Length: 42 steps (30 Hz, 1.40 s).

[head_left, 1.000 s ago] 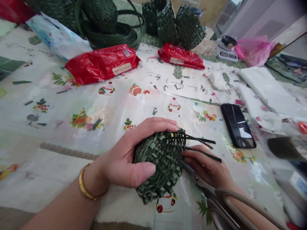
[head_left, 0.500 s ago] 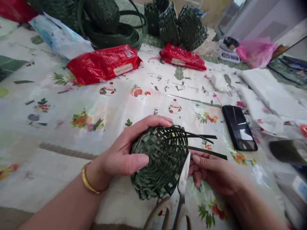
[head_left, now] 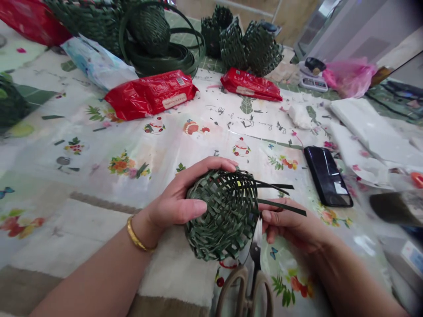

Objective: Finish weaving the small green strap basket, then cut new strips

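A small dark green woven basket [head_left: 220, 220] lies tilted on its side, its weave facing me. My left hand [head_left: 185, 198] is wrapped round its left side, thumb in front and fingers over the top. Loose flat strips [head_left: 280, 205] stick out to the right from its rim. At that rim my right hand [head_left: 287, 222] is closed, thumb and forefinger pinched on a strip whose end is mostly hidden. One long strip passes over the forefinger. Scissors [head_left: 254, 253] with beige handles rest just below, partly behind the basket, blade tips beside my right thumb.
A black phone [head_left: 328, 176] lies to the right. Red packets [head_left: 152, 94] and a coil of green strip [head_left: 161, 59] are farther back, near more woven baskets [head_left: 251, 46]. A small scale [head_left: 313, 81] and a pink bag [head_left: 350, 77] stand back right. Strip scraps dot the tablecloth.
The view has shifted slightly. My hands still hold the basket, which is tipped a little differently. The scissors appear higher in view, with their handles showing more fully.
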Motion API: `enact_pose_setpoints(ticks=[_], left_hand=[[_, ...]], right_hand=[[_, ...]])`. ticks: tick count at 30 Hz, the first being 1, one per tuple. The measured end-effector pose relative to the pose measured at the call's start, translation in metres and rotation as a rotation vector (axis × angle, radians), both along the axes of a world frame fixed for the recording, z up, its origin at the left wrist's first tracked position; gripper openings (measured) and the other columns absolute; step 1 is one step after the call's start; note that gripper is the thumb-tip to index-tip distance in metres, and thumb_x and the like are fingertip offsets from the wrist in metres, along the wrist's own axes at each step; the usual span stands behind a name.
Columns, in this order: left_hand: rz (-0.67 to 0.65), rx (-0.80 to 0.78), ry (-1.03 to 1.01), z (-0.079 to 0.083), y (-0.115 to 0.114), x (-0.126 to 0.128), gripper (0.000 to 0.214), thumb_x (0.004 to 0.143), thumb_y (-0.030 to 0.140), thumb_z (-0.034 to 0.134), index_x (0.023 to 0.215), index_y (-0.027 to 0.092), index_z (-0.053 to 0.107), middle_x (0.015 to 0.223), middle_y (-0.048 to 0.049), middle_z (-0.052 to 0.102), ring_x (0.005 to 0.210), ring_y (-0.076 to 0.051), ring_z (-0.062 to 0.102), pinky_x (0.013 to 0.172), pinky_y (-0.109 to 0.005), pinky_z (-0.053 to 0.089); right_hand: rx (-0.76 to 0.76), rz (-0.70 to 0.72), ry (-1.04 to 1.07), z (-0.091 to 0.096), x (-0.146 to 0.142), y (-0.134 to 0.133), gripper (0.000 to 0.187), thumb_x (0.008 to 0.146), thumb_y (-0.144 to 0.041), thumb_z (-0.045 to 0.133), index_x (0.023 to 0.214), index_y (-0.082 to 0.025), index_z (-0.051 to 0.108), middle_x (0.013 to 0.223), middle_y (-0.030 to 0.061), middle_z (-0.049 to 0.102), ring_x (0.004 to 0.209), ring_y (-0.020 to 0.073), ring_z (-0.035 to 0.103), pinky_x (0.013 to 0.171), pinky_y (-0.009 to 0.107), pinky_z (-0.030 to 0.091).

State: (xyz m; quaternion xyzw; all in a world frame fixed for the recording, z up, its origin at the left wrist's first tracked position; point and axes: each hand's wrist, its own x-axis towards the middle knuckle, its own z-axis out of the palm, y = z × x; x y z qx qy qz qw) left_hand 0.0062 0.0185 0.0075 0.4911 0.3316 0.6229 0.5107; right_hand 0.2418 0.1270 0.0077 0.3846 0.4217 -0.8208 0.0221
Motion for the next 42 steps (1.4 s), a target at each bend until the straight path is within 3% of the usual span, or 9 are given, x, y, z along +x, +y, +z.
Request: enact_pose_setpoints(ticks=[6, 12, 21, 23, 28, 30, 32, 36, 42], left_hand=[[-0.018, 0.014, 0.064, 0.004, 0.003, -0.001, 0.057, 0.063, 0.043, 0.068, 0.114, 0.019, 0.061, 0.126, -0.0113, 0.053, 0.113, -0.035, 0.049, 0.097, -0.045, 0.039], [-0.021, 0.043, 0.136, 0.007, 0.003, -0.003, 0.057, 0.062, 0.044, 0.068, 0.113, 0.018, 0.062, 0.123, -0.0115, 0.055, 0.113, -0.035, 0.049, 0.1, -0.045, 0.037], [-0.059, 0.004, -0.05, -0.01, 0.004, -0.008, 0.058, 0.063, 0.034, 0.066, 0.118, 0.017, 0.058, 0.122, -0.0114, 0.058, 0.113, -0.034, 0.053, 0.092, -0.044, 0.044], [-0.094, -0.027, -0.093, -0.01, 0.004, -0.006, 0.06, 0.063, 0.032, 0.065, 0.121, 0.018, 0.056, 0.122, -0.0117, 0.058, 0.112, -0.034, 0.054, 0.092, -0.044, 0.044], [-0.108, -0.083, -0.146, -0.007, 0.002, -0.001, 0.065, 0.064, 0.031, 0.063, 0.127, 0.02, 0.051, 0.127, -0.0108, 0.055, 0.114, -0.034, 0.052, 0.094, -0.046, 0.043], [-0.099, -0.075, -0.11, -0.006, 0.002, -0.001, 0.063, 0.063, 0.034, 0.064, 0.123, 0.019, 0.054, 0.127, -0.0106, 0.055, 0.113, -0.035, 0.052, 0.094, -0.045, 0.043], [-0.074, -0.052, -0.087, -0.006, 0.002, -0.001, 0.06, 0.062, 0.036, 0.065, 0.12, 0.019, 0.057, 0.127, -0.0101, 0.053, 0.112, -0.035, 0.052, 0.093, -0.044, 0.043], [-0.073, -0.038, -0.086, -0.006, 0.004, -0.001, 0.059, 0.064, 0.035, 0.065, 0.12, 0.02, 0.057, 0.129, -0.0097, 0.052, 0.114, -0.035, 0.051, 0.091, -0.043, 0.045], [0.052, -0.033, -0.074, -0.003, 0.0, -0.018, 0.058, 0.063, 0.031, 0.063, 0.119, 0.016, 0.057, 0.127, -0.0106, 0.055, 0.115, -0.034, 0.051, 0.092, -0.041, 0.045]], right_hand=[[-0.019, 0.068, -0.121, 0.003, -0.003, 0.0, 0.032, 0.066, -0.03, 0.078, 0.092, -0.013, 0.072, 0.068, 0.0053, 0.072, 0.059, 0.0123, 0.067, 0.057, 0.022, 0.057], [0.085, 0.03, -0.179, 0.006, -0.009, -0.006, 0.028, 0.063, -0.03, 0.08, 0.085, -0.014, 0.07, 0.067, 0.0028, 0.07, 0.059, 0.0118, 0.067, 0.058, 0.022, 0.056], [0.007, 0.136, 0.036, 0.0, 0.005, 0.005, 0.031, 0.069, -0.041, 0.075, 0.084, -0.015, 0.067, 0.076, 0.0023, 0.065, 0.065, 0.0121, 0.061, 0.065, 0.026, 0.053], [0.088, 0.183, 0.01, 0.003, 0.007, 0.005, 0.031, 0.073, -0.043, 0.071, 0.084, -0.016, 0.066, 0.076, 0.0015, 0.062, 0.064, 0.0114, 0.058, 0.063, 0.026, 0.05], [0.62, 0.401, -0.103, 0.022, 0.006, -0.003, 0.037, 0.089, -0.045, 0.05, 0.064, -0.018, 0.053, 0.061, -0.0018, 0.047, 0.059, 0.0107, 0.043, 0.054, 0.023, 0.04], [0.728, 0.447, -0.142, 0.029, 0.005, -0.006, 0.04, 0.091, -0.046, 0.045, 0.062, -0.019, 0.047, 0.059, -0.0028, 0.041, 0.056, 0.0105, 0.037, 0.05, 0.022, 0.035], [0.701, 0.461, -0.114, 0.031, 0.007, -0.006, 0.04, 0.091, -0.047, 0.043, 0.063, -0.019, 0.047, 0.059, -0.0029, 0.039, 0.056, 0.0106, 0.036, 0.049, 0.022, 0.034], [0.468, 0.424, -0.02, 0.023, 0.01, -0.003, 0.035, 0.089, -0.047, 0.05, 0.071, -0.017, 0.053, 0.063, -0.0027, 0.041, 0.06, 0.0101, 0.037, 0.054, 0.023, 0.035], [0.186, 0.175, -0.062, 0.009, -0.02, -0.003, 0.037, 0.082, -0.051, 0.057, 0.071, -0.016, 0.051, 0.057, -0.0069, 0.032, 0.05, 0.0066, 0.026, 0.047, 0.021, 0.024]])
